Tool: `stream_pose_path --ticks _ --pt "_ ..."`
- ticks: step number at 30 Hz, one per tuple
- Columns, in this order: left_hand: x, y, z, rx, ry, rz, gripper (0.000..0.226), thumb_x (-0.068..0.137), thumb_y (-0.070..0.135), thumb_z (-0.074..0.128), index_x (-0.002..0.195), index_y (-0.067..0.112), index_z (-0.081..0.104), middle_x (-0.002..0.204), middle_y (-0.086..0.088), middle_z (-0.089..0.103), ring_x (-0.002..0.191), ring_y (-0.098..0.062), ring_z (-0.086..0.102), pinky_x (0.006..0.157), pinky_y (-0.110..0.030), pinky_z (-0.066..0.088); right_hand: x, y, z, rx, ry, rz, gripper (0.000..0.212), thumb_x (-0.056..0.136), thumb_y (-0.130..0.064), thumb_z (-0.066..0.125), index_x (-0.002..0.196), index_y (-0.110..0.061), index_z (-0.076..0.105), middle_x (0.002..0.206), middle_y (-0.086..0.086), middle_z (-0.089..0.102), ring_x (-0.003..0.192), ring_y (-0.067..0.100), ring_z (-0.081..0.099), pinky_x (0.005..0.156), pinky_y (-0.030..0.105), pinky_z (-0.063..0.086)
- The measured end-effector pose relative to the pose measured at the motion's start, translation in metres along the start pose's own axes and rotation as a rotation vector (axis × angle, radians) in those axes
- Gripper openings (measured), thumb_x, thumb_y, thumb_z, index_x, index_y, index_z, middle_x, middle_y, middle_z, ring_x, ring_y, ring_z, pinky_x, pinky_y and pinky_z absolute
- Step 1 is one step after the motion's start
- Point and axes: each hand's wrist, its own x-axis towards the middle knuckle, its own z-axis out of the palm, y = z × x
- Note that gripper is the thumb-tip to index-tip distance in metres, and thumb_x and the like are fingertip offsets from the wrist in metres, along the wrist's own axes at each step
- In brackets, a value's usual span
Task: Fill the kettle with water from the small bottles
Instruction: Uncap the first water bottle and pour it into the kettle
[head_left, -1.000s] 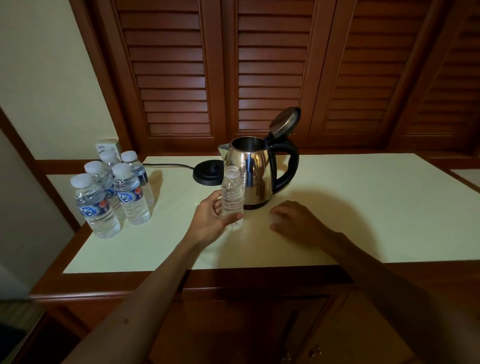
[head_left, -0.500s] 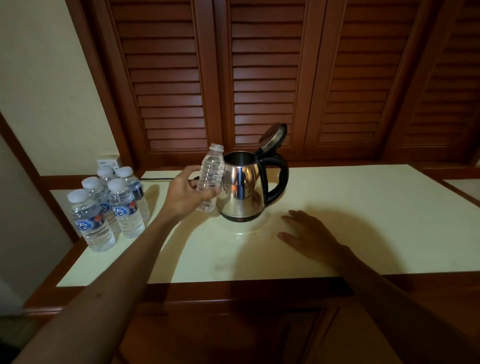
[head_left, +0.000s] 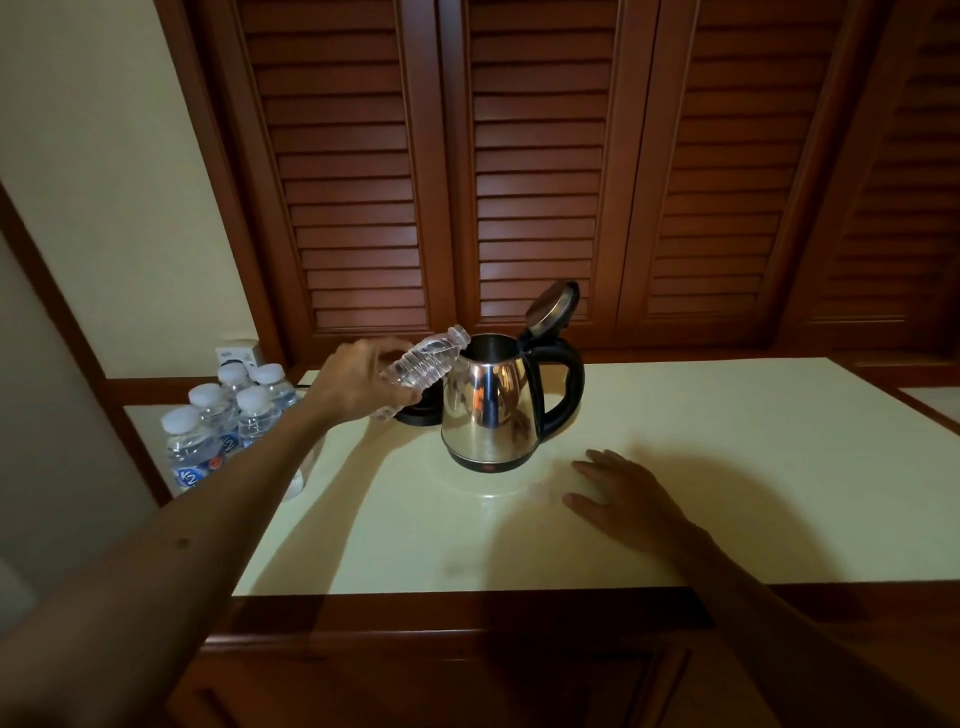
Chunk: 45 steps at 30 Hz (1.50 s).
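Observation:
A steel kettle (head_left: 488, 410) with a black handle stands on the pale countertop (head_left: 727, 467), its lid (head_left: 551, 306) flipped up and open. My left hand (head_left: 358, 382) grips a small clear uncapped bottle (head_left: 423, 361), tilted with its mouth at the kettle's rim on the left side. My right hand (head_left: 623, 499) rests flat on the counter, right of and in front of the kettle, holding nothing. Several capped water bottles (head_left: 228, 421) with blue labels stand grouped at the counter's far left.
The kettle's black base (head_left: 418, 415) sits behind my left hand, its cord running left toward a wall socket (head_left: 240, 353). Dark wooden louvred doors (head_left: 535, 171) rise behind the counter. A wooden ledge (head_left: 467, 613) borders the counter's near edge.
My left hand lifted the bottle off the counter, carried it up to the kettle's left and tipped its mouth toward the opening. My right hand stayed resting on the counter.

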Motion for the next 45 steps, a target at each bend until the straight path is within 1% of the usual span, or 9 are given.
stream_pose_path --ticks 3,8,12,15,18,21,28,33,45 --pt "0.006 0.001 -0.009 0.075 -0.04 0.015 0.068 0.064 0.035 0.089 0.127 0.031 0.064 0.093 0.005 0.076 0.076 -0.01 0.072 0.065 -0.023 0.055 0.001 0.001 0.001 -0.007 0.007 0.003 0.068 0.092 -0.065 0.038 0.148 -0.027 0.036 0.159 -0.003 0.026 0.147 0.017 0.019 0.117 0.037 0.018" --pt "0.014 0.007 -0.022 0.225 -0.087 0.054 0.071 0.066 0.035 0.086 0.133 0.033 0.061 0.103 0.001 0.074 0.087 -0.017 0.069 0.078 -0.037 0.058 0.001 0.002 0.004 0.002 0.013 0.015 0.069 0.09 -0.068 0.037 0.147 -0.029 0.037 0.158 -0.005 0.026 0.146 0.016 0.019 0.118 0.039 0.019" --pt "0.019 0.008 -0.026 0.252 -0.117 0.076 0.075 0.066 0.035 0.087 0.135 0.032 0.059 0.11 0.001 0.074 0.089 -0.018 0.069 0.08 -0.037 0.058 0.0 0.001 0.003 0.015 0.025 0.013 0.08 0.083 -0.078 0.033 0.146 -0.028 0.04 0.157 -0.005 0.029 0.146 0.016 0.021 0.118 0.039 0.021" --pt "0.021 0.008 -0.029 0.262 -0.128 0.084 0.077 0.063 0.039 0.087 0.135 0.031 0.059 0.114 0.002 0.073 0.092 -0.018 0.069 0.082 -0.038 0.058 0.0 0.001 0.003 0.02 0.031 0.022 0.074 0.086 -0.072 0.038 0.145 -0.028 0.04 0.157 -0.005 0.029 0.146 0.016 0.021 0.118 0.037 0.02" --pt "0.022 0.009 -0.03 0.291 -0.129 0.105 0.078 0.059 0.045 0.084 0.132 0.032 0.061 0.115 0.004 0.073 0.096 -0.017 0.068 0.083 -0.038 0.057 -0.001 0.001 0.004 0.042 0.038 0.023 0.079 0.083 -0.078 0.035 0.144 -0.028 0.041 0.156 -0.005 0.03 0.145 0.016 0.022 0.118 0.038 0.021" --pt "0.023 0.009 -0.032 0.307 -0.136 0.105 0.078 0.06 0.042 0.085 0.134 0.031 0.061 0.117 0.006 0.072 0.1 -0.018 0.066 0.085 -0.038 0.055 -0.001 0.002 0.005 0.063 0.045 0.023 0.069 0.088 -0.068 0.043 0.144 -0.028 0.042 0.156 -0.005 0.03 0.146 0.015 0.021 0.118 0.038 0.021" --pt "0.028 0.011 -0.037 0.323 -0.176 0.131 0.075 0.059 0.04 0.084 0.13 0.039 0.061 0.105 0.01 0.074 0.089 -0.013 0.068 0.079 -0.04 0.058 0.0 0.002 0.005 0.08 0.054 0.043 0.067 0.087 -0.067 0.046 0.143 -0.029 0.043 0.156 -0.006 0.031 0.146 0.014 0.021 0.119 0.038 0.02" --pt "0.032 0.014 -0.041 0.342 -0.19 0.142 0.069 0.066 0.031 0.085 0.131 0.036 0.061 0.109 0.006 0.073 0.094 -0.017 0.065 0.08 -0.038 0.056 0.001 0.003 0.006 0.07 0.038 0.049 0.068 0.087 -0.069 0.045 0.144 -0.031 0.042 0.157 -0.007 0.029 0.146 0.013 0.019 0.118 0.038 0.02" --pt "0.04 0.012 -0.043 0.397 -0.155 0.157 0.074 0.069 0.032 0.084 0.138 0.033 0.056 0.13 0.003 0.065 0.115 -0.023 0.059 0.079 -0.032 0.043 0.0 -0.002 0.003 0.067 0.035 0.081 0.068 0.087 -0.067 0.046 0.145 -0.03 0.041 0.157 -0.009 0.028 0.146 0.013 0.02 0.118 0.036 0.019"
